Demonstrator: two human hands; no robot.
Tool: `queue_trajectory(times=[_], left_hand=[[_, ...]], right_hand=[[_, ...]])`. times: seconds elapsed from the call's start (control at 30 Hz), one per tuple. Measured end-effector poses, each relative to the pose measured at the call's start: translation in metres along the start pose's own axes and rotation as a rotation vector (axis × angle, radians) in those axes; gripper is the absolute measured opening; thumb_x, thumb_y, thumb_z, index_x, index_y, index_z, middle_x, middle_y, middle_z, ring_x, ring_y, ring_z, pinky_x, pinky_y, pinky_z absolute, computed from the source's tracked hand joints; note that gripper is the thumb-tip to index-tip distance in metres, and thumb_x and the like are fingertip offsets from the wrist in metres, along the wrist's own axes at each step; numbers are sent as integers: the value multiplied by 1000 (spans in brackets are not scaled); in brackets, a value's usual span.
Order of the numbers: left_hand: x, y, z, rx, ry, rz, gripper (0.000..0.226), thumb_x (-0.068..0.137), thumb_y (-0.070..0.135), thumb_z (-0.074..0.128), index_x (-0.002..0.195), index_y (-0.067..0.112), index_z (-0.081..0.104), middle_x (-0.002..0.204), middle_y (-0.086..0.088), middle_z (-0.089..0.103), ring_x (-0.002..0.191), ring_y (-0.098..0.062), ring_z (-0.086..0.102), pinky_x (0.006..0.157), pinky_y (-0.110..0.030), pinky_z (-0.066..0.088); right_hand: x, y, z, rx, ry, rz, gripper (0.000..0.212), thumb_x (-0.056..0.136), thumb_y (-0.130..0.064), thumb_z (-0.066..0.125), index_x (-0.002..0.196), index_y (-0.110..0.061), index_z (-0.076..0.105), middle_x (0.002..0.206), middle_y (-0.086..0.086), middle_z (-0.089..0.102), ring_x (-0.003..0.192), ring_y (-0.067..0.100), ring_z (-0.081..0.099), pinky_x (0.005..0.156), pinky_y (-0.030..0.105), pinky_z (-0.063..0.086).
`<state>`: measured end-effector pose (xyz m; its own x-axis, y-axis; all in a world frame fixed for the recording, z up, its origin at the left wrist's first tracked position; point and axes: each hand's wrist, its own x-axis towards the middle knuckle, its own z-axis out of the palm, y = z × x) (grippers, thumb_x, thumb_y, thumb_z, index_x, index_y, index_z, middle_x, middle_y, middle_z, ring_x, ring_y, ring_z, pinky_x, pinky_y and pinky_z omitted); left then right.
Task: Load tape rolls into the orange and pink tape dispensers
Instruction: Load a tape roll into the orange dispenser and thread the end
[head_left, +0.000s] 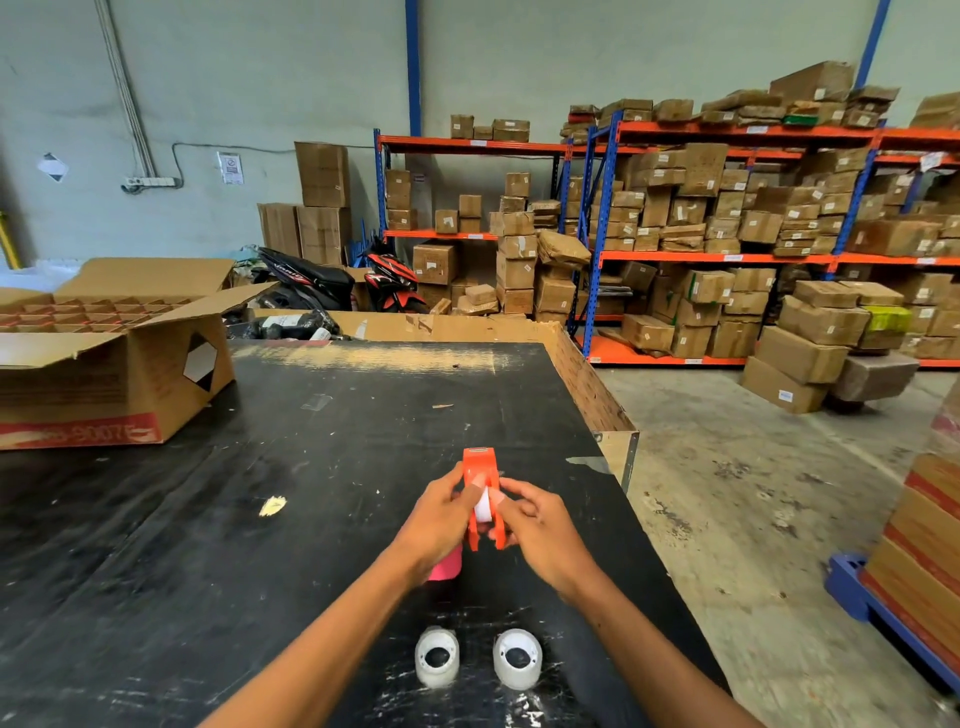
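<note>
Head view: we grip the orange dispenser (483, 480) between our left hand (441, 519) and right hand (540, 525), white roll (483, 506) inside.

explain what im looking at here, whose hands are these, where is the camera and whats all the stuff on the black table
There is no machine here: a person is working with bare hands, and the one picture comes from a wide-angle camera worn on their head, looking forward and down. That is why both forearms reach in from the bottom edge.

The left hand and right hand together hold an orange tape dispenser above the black table. A white tape roll sits inside it. Under the left hand a pink dispenser peeks out, mostly hidden.

Nearer the person, two more white tape rolls lie on the table. An open cardboard box stands at the far left. Behind are warehouse shelves full of cartons.
</note>
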<state>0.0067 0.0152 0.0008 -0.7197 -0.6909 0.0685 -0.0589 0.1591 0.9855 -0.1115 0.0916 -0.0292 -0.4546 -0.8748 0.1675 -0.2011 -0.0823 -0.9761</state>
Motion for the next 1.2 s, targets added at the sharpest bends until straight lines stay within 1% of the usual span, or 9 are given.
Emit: queue_trajectory(times=[0.13,0.33,0.5,0.6,0.7,0.8,0.9,1.03,1.2], left_hand=[[1,7,-3,-89,95,-82,24,100,15,41,109,11,63,80,-8,68,49,-8,64,44,-16,49],[-1,-2,-18,-24,248,-85,26,98,18,44,84,33,60,87,-14,66,76,-25,58,73,-37,49],[-5,-6,-34,-183,239,-146,22,98,17,46,104,27,65,77,-4,67,63,-16,60,56,-26,48],[-10,-8,-25,-215,172,-163,26,97,18,49,111,35,63,86,-4,71,69,-15,63,57,-25,50],[-15,-8,-18,-254,166,-191,28,95,15,52,113,32,65,90,-6,69,69,-17,61,61,-26,49],[-16,-9,-12,-306,161,-226,30,93,12,54,115,28,66,82,-6,66,66,-19,56,61,-29,45],[-16,-8,-1,-339,119,-242,35,89,9,58,119,26,65,73,-4,70,59,-18,61,59,-29,46],[-16,-7,26,-371,-19,-265,38,89,9,60,123,23,62,90,-12,72,66,-22,66,63,-32,55],[-16,-6,34,-365,-47,-251,36,89,14,62,124,23,59,94,-13,72,68,-21,69,59,-32,57]], right_hand=[[4,3,6,8,70,-73,25,93,-22,59,116,-16,63,69,0,70,64,11,64,62,25,54],[13,10,7,74,165,-13,17,93,-20,58,104,-12,68,75,-4,76,61,10,67,58,26,58],[13,36,-10,-646,174,162,27,84,-43,58,82,-19,70,79,1,75,78,22,69,72,35,55],[11,46,1,-935,182,170,39,86,-50,53,97,-15,68,103,7,69,99,29,63,72,34,46],[10,40,0,-1069,196,159,50,91,-54,45,95,-9,67,103,10,67,102,30,60,75,36,46],[0,22,-11,-778,256,47,45,92,-49,48,70,-13,66,70,0,62,74,20,62,63,32,40],[-19,0,-20,-209,12,28,31,86,-42,61,76,-15,70,62,-3,65,59,11,59,56,24,46],[-42,-5,-27,-200,-112,20,22,84,-28,70,104,-18,67,75,2,69,64,12,67,58,22,54],[-64,-12,-61,-275,33,70,25,80,-24,75,98,-9,66,79,17,67,64,15,60,63,29,50]])
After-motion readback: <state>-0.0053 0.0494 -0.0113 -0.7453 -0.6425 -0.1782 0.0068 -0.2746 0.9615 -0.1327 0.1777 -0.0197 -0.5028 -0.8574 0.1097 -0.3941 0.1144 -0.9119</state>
